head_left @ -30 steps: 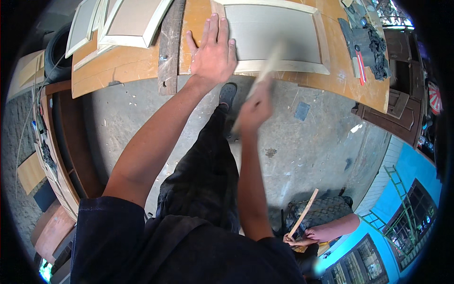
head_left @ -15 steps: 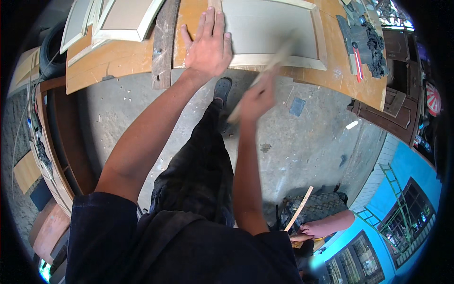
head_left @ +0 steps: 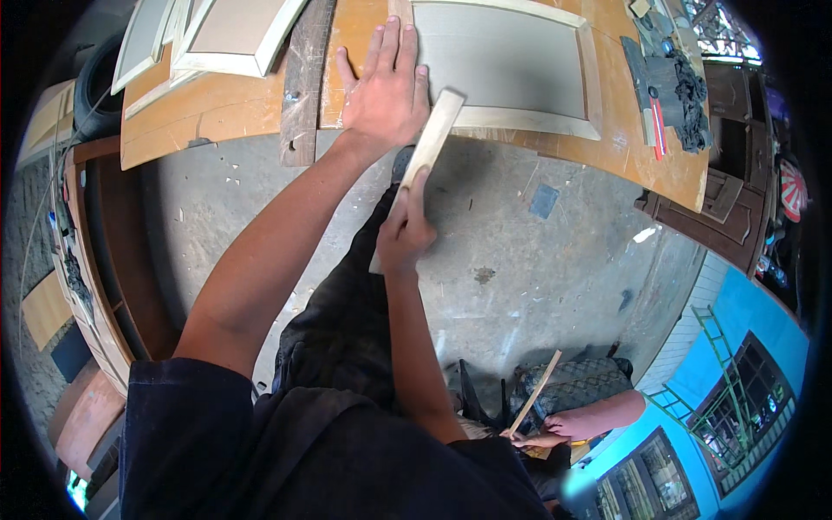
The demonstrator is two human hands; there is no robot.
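Observation:
My left hand [head_left: 386, 91] lies flat, fingers spread, on the near left corner of a pale framed panel [head_left: 511, 65] that rests on an orange-brown wooden workbench [head_left: 217, 108]. My right hand [head_left: 403, 230] grips a short flat wooden strip [head_left: 431, 139] at its lower part. The strip slants up and away, and its top end sits beside my left hand at the panel's near edge.
More framed panels [head_left: 230, 35] are stacked at the bench's far left. Dark tools and a red pencil [head_left: 659, 130] lie at the bench's right end. Below is a concrete floor [head_left: 537, 260]. Another person's hand [head_left: 563, 425] holds a thin wooden stick [head_left: 533, 394] at the lower right.
My right hand has drawn the strip back toward me and lower, off the panel's face to its near edge. My left hand has stayed flat on the panel.

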